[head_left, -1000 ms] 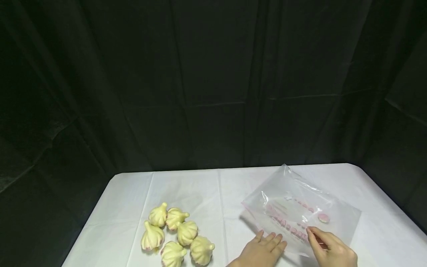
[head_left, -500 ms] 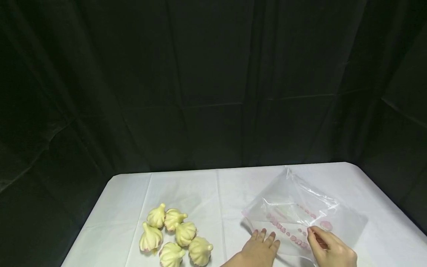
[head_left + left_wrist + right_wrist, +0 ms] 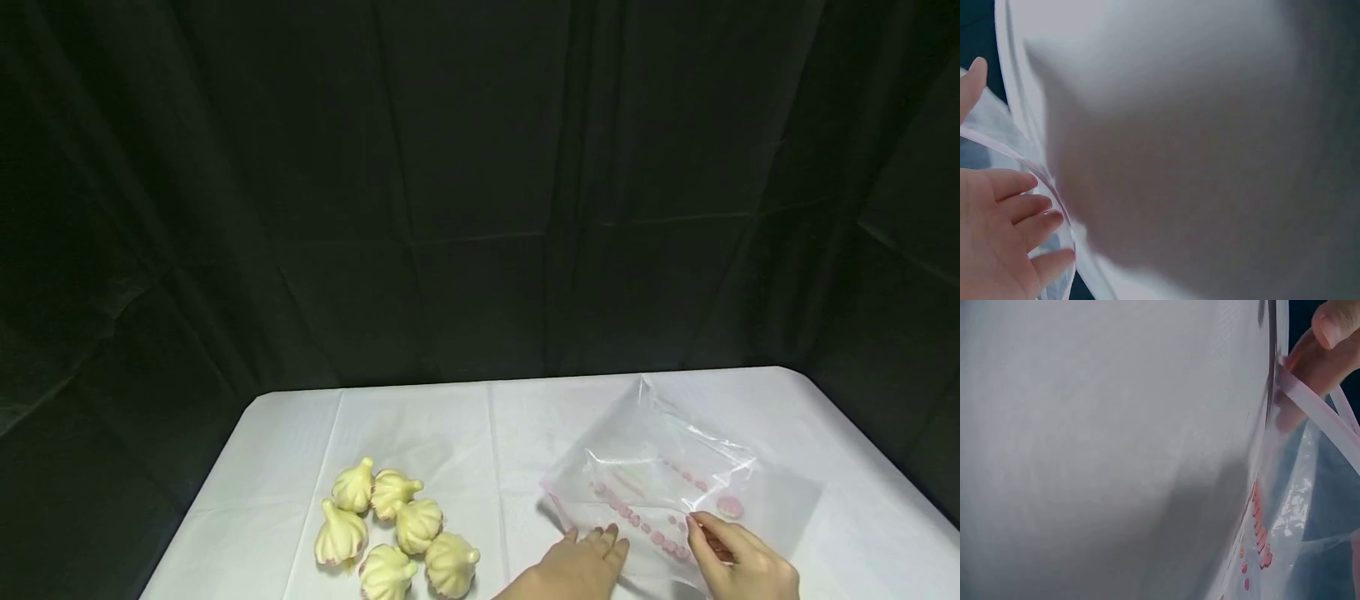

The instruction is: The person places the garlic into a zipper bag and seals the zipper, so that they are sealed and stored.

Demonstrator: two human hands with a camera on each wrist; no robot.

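Observation:
A clear plastic zip bag point(image 3: 660, 475) with pink print lies askew on the right half of the white-covered table. My right hand point(image 3: 742, 562) pinches the bag's near edge between thumb and fingers; the right wrist view has a pink zip strip point(image 3: 1316, 409) running by those fingers. At the bag's near left side, my left hand point(image 3: 577, 567) rests with its fingers spread and fairly straight. Those fingers point(image 3: 1029, 209) lie along the bag's edge in the left wrist view. To the left sit several pale yellow garlic bulbs point(image 3: 418, 525) in a loose cluster.
A white cloth point(image 3: 450, 417) with fold creases covers the table. Black curtains point(image 3: 480, 208) stand behind it and along both sides. A stretch of cloth separates the garlic from my left hand.
My left hand has slid slightly left and toward me. The right hand keeps its pinch at almost the same spot. The bag's film has shifted and creased, its right corner moving right.

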